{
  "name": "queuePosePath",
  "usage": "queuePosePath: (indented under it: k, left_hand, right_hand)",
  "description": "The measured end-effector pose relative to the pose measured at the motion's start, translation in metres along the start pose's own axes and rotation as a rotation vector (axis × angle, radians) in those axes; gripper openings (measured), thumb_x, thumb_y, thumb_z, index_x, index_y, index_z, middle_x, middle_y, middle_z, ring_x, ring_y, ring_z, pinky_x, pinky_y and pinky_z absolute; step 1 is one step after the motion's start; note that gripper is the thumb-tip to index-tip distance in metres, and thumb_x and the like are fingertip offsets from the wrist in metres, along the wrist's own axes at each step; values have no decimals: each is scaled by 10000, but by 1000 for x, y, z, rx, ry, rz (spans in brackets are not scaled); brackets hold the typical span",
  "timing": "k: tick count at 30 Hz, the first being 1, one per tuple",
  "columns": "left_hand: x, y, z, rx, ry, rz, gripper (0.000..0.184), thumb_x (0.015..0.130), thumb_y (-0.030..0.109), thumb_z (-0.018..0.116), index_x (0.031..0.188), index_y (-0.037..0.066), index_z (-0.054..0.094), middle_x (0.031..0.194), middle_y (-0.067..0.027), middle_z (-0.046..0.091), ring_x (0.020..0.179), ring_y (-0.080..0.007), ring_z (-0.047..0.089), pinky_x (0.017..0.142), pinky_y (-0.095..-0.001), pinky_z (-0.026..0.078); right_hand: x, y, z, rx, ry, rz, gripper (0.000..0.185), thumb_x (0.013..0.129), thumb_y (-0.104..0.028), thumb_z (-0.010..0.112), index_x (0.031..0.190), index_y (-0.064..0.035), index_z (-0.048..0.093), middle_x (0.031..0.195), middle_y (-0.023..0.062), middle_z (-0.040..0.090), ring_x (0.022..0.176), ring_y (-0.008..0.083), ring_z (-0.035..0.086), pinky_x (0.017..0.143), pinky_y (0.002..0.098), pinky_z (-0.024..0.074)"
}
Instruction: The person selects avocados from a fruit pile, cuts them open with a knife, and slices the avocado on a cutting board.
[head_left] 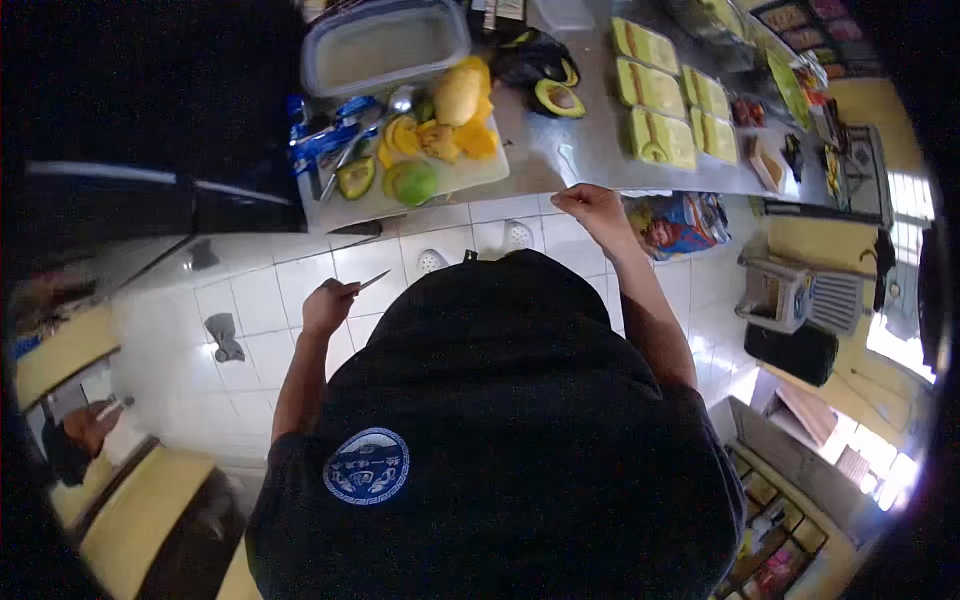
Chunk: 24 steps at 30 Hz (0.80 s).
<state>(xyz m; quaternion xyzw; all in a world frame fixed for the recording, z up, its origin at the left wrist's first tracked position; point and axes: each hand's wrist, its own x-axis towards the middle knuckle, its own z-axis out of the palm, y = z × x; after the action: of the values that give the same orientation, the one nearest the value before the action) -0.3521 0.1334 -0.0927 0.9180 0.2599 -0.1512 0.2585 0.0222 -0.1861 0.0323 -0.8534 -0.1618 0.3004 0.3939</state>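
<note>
In the head view, my left hand [330, 306] is closed around the handle of a small knife [374, 280], held away from the counter with the blade pointing up and right. My right hand [597, 213] is at the counter's front edge, fingers curled together; whether anything is between them is hidden. Left of it lies a white cutting board [480, 176] bearing a peeled mango [458, 98], orange peel pieces [476, 140], a cut avocado [356, 178] and a green fruit [415, 183]. A halved avocado with its pit [560, 98] rests on the metal counter [540, 150].
A clear plastic container [385, 45] stands behind the board, beside blue packaging [325, 145]. Several packed yellow-green trays [652, 88] sit at the right. A colourful bag [685, 225] is below the counter edge. A grey cloth [224, 338] lies on the tiled floor.
</note>
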Motion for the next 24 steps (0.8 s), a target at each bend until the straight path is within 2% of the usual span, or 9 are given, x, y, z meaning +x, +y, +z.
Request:
queuePosePath:
  k: [4,6,7,8,12,14,18,21,24]
  left_hand:
    - [18,-79,46,25,-144,-8,257,817,222,670,1064,259,733,941,-90,681,885,-294,663,758,-405,536]
    - [25,-146,80,-456,-168,-142,262,815,224,683,1069,261,733,936,-94,687,899,-279,670,774,-391,535]
    - [7,-80,23,-117,-163,-97,260,811,225,690,1067,244,736,930,-98,699,905,-263,678,785,-376,534]
    - [12,-111,46,-296,-101,-25,258,813,227,690,1067,232,736,926,-100,703,901,-262,681,786,-373,533]
    - [42,-153,69,-500,-161,-201,268,812,229,689,1075,198,732,912,-104,710,895,-263,684,794,-372,529]
    - [42,-118,44,-322,-193,-91,273,812,227,687,1080,196,730,923,-105,709,909,-265,680,805,-373,525]
    - [47,-92,33,-239,-243,-7,320,804,233,682,1120,194,718,988,-133,695,969,-284,661,852,-371,509]
    - [61,-85,40,-311,-317,-230,357,790,237,688,1144,195,710,1020,-147,685,998,-283,652,878,-365,500]
    - [47,-58,19,-117,-174,-46,353,792,233,689,1141,188,712,1033,-136,687,1015,-271,648,891,-359,494]
  right_hand:
    - [-45,122,-54,-7,235,164,281,799,-250,748,957,-19,727,851,105,716,792,157,653,732,293,507]
    - [-71,264,-74,86,265,320,325,794,-264,751,1014,-26,720,877,98,722,821,180,665,755,305,519]
    - [-98,347,-75,-104,468,265,452,800,-280,757,1130,13,662,903,105,722,842,210,672,814,321,530]
    - [-136,360,-72,-370,482,389,475,813,-263,744,1166,35,634,929,105,722,913,238,661,911,343,486]
    - [-219,365,-51,-481,530,858,619,821,-237,722,1290,109,511,1112,179,683,1229,285,523,1155,435,225]
    - [-235,336,-67,319,124,952,773,827,-246,704,1466,-7,341,1425,218,468,1418,313,283,1182,459,48]
    - [-239,294,-56,360,177,679,745,879,-254,587,1534,-273,232,1599,206,71,1469,390,71,1161,519,60]
    - [-202,316,-47,1142,428,538,694,913,-348,527,1535,-238,239,1597,201,100,1472,389,51,1153,555,44]
    - [-180,294,-56,1169,319,457,682,924,-441,487,1530,-232,256,1594,179,132,1468,377,85,1150,565,58]
